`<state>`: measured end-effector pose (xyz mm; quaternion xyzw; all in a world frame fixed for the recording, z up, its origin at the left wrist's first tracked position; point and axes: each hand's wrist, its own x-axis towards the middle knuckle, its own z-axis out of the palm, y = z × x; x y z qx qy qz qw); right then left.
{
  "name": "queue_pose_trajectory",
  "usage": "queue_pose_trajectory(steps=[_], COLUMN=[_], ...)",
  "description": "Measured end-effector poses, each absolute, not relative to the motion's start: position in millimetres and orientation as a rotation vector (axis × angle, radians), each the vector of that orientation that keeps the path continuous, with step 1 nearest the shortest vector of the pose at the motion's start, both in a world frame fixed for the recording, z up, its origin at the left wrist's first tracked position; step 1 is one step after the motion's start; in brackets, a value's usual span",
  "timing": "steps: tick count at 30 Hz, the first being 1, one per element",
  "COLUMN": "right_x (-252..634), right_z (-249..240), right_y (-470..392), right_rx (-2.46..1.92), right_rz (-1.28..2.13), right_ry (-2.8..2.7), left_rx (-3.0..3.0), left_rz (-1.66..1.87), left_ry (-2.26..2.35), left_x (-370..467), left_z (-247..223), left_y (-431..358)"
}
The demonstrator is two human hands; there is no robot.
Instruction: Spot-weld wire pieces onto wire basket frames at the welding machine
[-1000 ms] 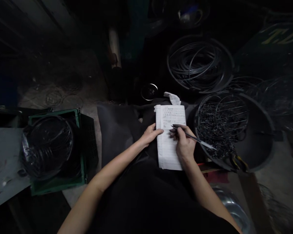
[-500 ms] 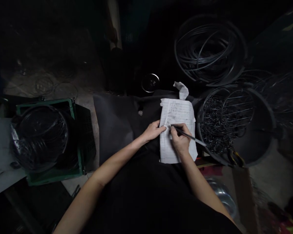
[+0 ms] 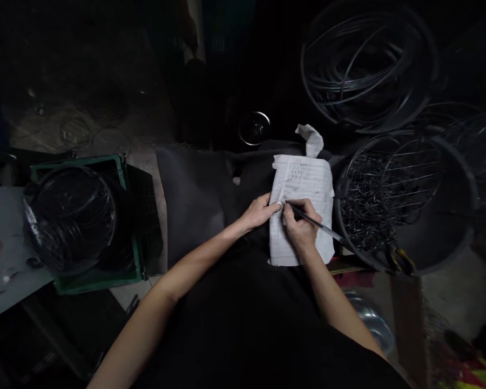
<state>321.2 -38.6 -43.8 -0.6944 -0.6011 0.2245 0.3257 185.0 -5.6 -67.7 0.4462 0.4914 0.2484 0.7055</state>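
A lined sheet of paper [image 3: 303, 178] with torn edges and handwriting on its upper part lies over my lap, on dark cloth [image 3: 194, 189]. At its left edge my left hand [image 3: 261, 210] grips the paper, thumb on top and the other fingers partly hidden. My right hand [image 3: 302, 227] is closed around a pen [image 3: 319, 225], whose tip meets the sheet just below the written lines, close to my left thumb. A crumpled piece of paper [image 3: 311, 141] stands up behind the sheet's top edge.
On the right, a round tub [image 3: 465, 227] holds many small bent metal pieces and yellow-handled pliers [image 3: 405, 261]. Coiled wire [image 3: 348, 84] fills another tub behind it. A green crate [image 3: 101, 283] with wrapped coils stands left. A metal bowl [image 3: 372, 321] sits low right.
The view has shifted slightly, so the paper and tubs appear a little further right and higher. Both hands keep their hold, and the pen tip stays near the same place on the sheet.
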Motion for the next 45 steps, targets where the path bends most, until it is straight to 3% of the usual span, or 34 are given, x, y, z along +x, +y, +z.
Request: queue_pose_trajectory(steps=[45], right_x=[316.8], right_z=[-43.6], right_y=[-38.0], right_rx=[-1.842], right_rz=[0.448], right_ry=[-1.651], left_rx=[0.893], left_rz=[0.632], left_ry=[1.032], left_x=[187.9], left_z=[-70.7], left_y=[-9.3])
